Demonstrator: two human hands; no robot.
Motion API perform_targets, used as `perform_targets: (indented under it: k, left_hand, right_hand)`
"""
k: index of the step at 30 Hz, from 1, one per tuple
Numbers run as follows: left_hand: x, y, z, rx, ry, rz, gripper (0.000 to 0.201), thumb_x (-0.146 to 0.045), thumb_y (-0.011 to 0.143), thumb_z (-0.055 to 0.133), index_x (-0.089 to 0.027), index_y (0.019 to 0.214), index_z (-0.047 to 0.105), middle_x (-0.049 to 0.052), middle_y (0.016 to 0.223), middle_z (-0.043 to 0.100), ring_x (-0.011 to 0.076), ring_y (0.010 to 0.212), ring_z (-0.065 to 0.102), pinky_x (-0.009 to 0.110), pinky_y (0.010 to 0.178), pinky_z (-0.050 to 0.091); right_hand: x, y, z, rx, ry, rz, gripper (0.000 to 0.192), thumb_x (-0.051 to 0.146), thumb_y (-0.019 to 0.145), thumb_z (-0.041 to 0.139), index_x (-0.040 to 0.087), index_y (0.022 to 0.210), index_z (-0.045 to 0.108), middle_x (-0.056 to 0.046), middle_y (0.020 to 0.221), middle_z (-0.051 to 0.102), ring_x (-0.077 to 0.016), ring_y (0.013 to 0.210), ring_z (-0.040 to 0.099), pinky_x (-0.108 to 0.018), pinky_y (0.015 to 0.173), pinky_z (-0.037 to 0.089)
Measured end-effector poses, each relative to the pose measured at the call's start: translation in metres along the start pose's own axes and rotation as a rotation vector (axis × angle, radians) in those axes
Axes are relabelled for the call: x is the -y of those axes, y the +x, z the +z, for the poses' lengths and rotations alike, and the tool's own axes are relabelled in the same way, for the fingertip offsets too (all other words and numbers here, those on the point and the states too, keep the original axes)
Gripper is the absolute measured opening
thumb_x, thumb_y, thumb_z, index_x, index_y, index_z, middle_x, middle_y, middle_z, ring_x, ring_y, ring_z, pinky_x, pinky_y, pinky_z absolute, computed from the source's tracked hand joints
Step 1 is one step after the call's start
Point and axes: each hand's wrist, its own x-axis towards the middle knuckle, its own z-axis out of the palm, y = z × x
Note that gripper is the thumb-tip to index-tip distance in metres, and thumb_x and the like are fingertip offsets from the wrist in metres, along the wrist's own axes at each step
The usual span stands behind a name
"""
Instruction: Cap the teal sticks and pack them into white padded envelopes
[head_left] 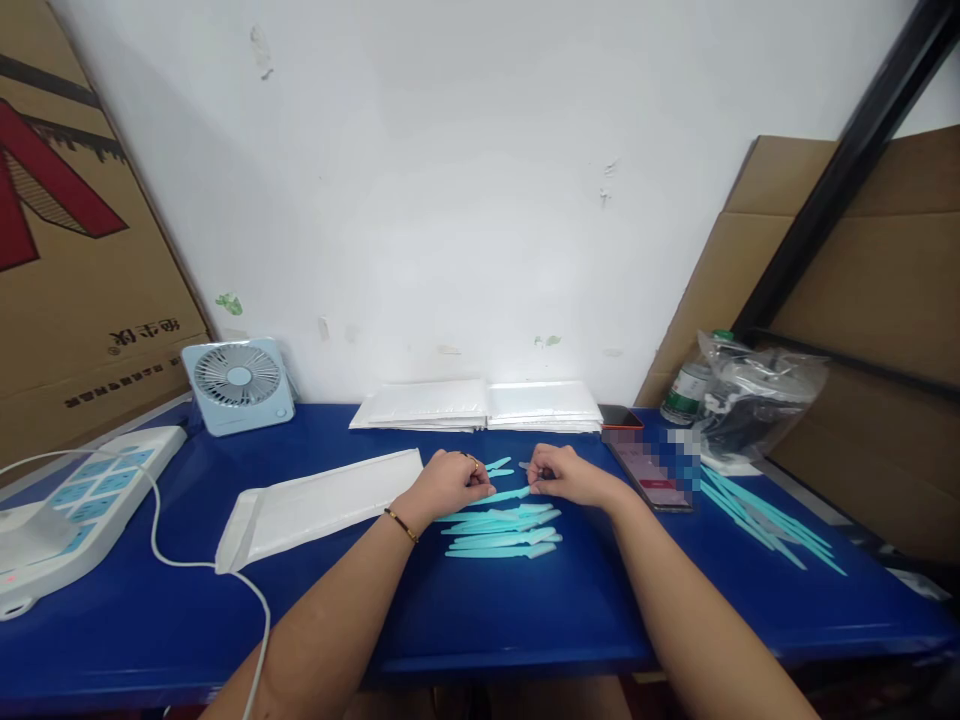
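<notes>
A slim turquoise eyebrow razor (511,496) lies level between my two hands. My left hand (448,482) is closed, pinching its left end with thumb and fingertips. My right hand (568,474) is closed too, its thumb and fingers on the right end. Just below, several similar razors (501,540) lie side by side in a loose stack on the blue table (525,610), their wider heads toward the right. Behind the fingers, a few more turquoise pieces (499,468) show, partly hidden by my left hand. A small greyish tip shows beside my right fingers.
A white padded mailer (322,505) lies left of my left hand. Stacks of white mailers (420,405) rest against the wall. To the right are a phone (652,470), more razors (772,520) and a bagged item (757,400). A fan (240,385), power strip (97,510) and cable stand left.
</notes>
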Motion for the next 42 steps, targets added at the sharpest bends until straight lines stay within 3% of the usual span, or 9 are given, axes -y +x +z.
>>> perform_targets:
  k: [9,13,21,27,31,34,36,40,42]
  left_hand:
    - [0.008,0.001,-0.002,-0.08,0.117,-0.109,0.019,-0.035,0.082,0.052,-0.024,0.077,0.067,-0.002,0.08,0.069,0.0162,0.076,0.06,0.028,0.069,0.034]
    - [0.015,-0.002,-0.005,-0.065,0.103,-0.139,0.021,-0.04,0.08,0.054,-0.025,0.089,0.066,-0.002,0.082,0.068,0.0163,0.078,0.06,0.028,0.071,0.036]
    - [0.007,-0.003,-0.001,-0.061,-0.145,-0.081,0.029,-0.047,0.08,0.05,-0.024,0.087,0.067,-0.001,0.079,0.067,0.0143,0.071,0.058,0.024,0.06,0.037]
    - [0.0,-0.002,0.001,-0.017,-0.131,0.003,0.023,-0.042,0.079,0.054,-0.025,0.082,0.069,-0.002,0.08,0.068,0.0139,0.068,0.057,0.023,0.059,0.036]
    - [0.009,0.001,-0.004,-0.109,0.024,-0.057,0.018,-0.03,0.079,0.052,-0.024,0.074,0.068,-0.002,0.078,0.068,0.0153,0.073,0.058,0.026,0.066,0.036]
    - [0.015,-0.001,-0.011,-0.116,0.05,-0.116,0.016,-0.034,0.077,0.055,-0.025,0.079,0.067,-0.002,0.078,0.067,0.016,0.074,0.059,0.027,0.068,0.036]
    - [0.015,-0.005,-0.015,-0.053,0.004,-0.104,0.021,-0.043,0.073,0.06,-0.025,0.081,0.068,-0.002,0.081,0.067,0.0156,0.074,0.059,0.025,0.066,0.037]
    - [0.006,-0.012,-0.016,0.251,-0.08,-0.073,0.024,-0.045,0.065,0.065,-0.023,0.075,0.068,-0.001,0.076,0.067,0.0136,0.066,0.058,0.022,0.054,0.036]
    - [0.001,-0.013,-0.014,0.29,-0.072,-0.088,0.02,-0.041,0.066,0.065,-0.022,0.072,0.067,-0.001,0.073,0.067,0.0131,0.064,0.057,0.022,0.052,0.034]
  right_hand:
    - [-0.014,-0.003,-0.008,-0.178,0.024,0.089,0.007,0.026,0.076,0.061,0.02,0.075,0.066,-0.002,0.083,0.059,-0.0161,0.076,0.054,-0.028,0.072,0.038]
    - [-0.016,-0.007,-0.01,-0.205,0.074,0.132,0.01,0.029,0.075,0.062,0.02,0.075,0.068,-0.003,0.083,0.059,-0.0165,0.075,0.054,-0.028,0.071,0.04]
    - [0.007,-0.009,-0.004,0.116,0.174,-0.014,0.025,0.043,0.066,0.071,0.021,0.076,0.07,-0.001,0.082,0.057,-0.0144,0.071,0.054,-0.025,0.065,0.042]
    - [0.008,-0.004,-0.002,-0.075,0.227,0.019,0.023,0.041,0.073,0.065,0.018,0.076,0.065,-0.002,0.081,0.057,-0.0138,0.071,0.052,-0.025,0.063,0.041]
    - [-0.006,-0.004,-0.004,-0.155,0.205,0.089,0.02,0.038,0.074,0.064,0.018,0.073,0.065,-0.002,0.078,0.058,-0.0145,0.07,0.053,-0.026,0.064,0.042]
    - [-0.017,-0.005,-0.005,-0.238,0.171,0.17,0.023,0.039,0.069,0.067,0.018,0.078,0.067,-0.003,0.08,0.059,-0.0153,0.069,0.053,-0.027,0.063,0.042]
    - [-0.019,-0.005,-0.006,-0.258,0.159,0.166,0.025,0.041,0.069,0.068,0.018,0.08,0.068,-0.004,0.083,0.06,-0.0157,0.07,0.053,-0.027,0.064,0.043]
    - [-0.002,-0.004,-0.005,-0.204,0.196,0.093,0.026,0.042,0.076,0.061,0.017,0.077,0.068,-0.005,0.083,0.061,-0.0158,0.073,0.055,-0.027,0.066,0.042]
    - [0.01,-0.002,-0.002,-0.149,0.215,0.048,0.028,0.044,0.077,0.06,0.017,0.078,0.069,-0.005,0.082,0.061,-0.0152,0.072,0.055,-0.026,0.064,0.042]
